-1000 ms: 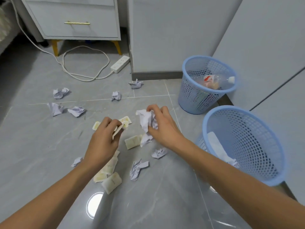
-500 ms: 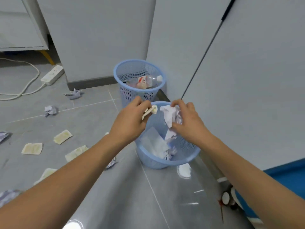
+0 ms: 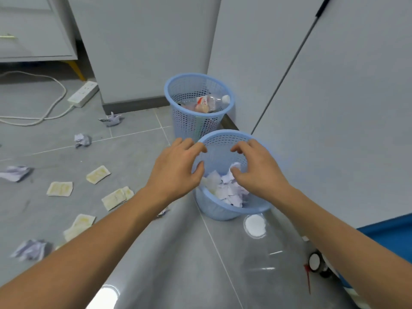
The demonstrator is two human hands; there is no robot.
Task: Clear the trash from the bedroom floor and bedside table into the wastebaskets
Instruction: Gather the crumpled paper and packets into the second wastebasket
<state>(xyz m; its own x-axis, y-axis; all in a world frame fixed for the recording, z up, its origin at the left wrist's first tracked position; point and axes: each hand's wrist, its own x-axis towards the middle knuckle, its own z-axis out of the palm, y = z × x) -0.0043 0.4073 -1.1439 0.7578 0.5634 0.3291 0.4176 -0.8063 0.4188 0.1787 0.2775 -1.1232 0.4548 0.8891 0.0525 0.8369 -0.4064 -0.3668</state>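
Observation:
Two blue mesh wastebaskets stand by the wall. Over the near wastebasket (image 3: 225,135) hover my left hand (image 3: 178,166) and my right hand (image 3: 254,168), both with fingers spread and holding nothing. Crumpled paper (image 3: 227,188) lies inside it. The far wastebasket (image 3: 178,85) holds a plastic bottle (image 3: 209,102). On the grey floor to the left lie crumpled paper balls (image 3: 82,140) and flat yellowish packets (image 3: 98,174).
A white bedside table (image 3: 33,30) with gold legs stands at the back left. A white power strip (image 3: 83,94) and its cord run across the floor. A blue object (image 3: 388,237) and a tape roll (image 3: 316,262) sit at the lower right.
Both hands carried a packet and crumpled paper from the floor to the near wastebasket, then opened; the trash now lies inside. My view turned right toward the baskets.

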